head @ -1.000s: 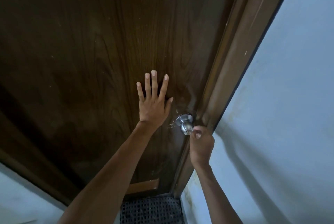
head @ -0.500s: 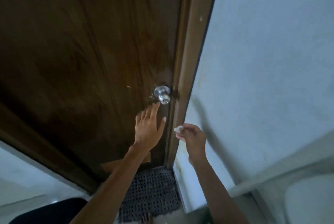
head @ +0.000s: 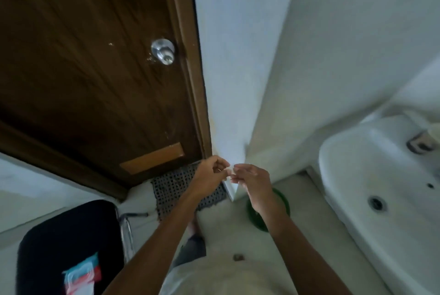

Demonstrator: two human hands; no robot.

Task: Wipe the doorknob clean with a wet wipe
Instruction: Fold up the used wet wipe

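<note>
Your left hand (head: 209, 174) and right hand (head: 253, 178) meet low, by the door frame. The fingers of both are curled, pinching a small white wet wipe (head: 228, 172) between them. The metal doorknob (head: 163, 51) sits on the brown door (head: 83, 68), untouched, well apart, up and left of the hands. A wipe packet (head: 81, 274) lies on the black chair (head: 59, 235).

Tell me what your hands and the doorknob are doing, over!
Left hand and right hand together, both pinching the wet wipe. Doorknob up on the door, untouched. Nothing in the way.
</note>
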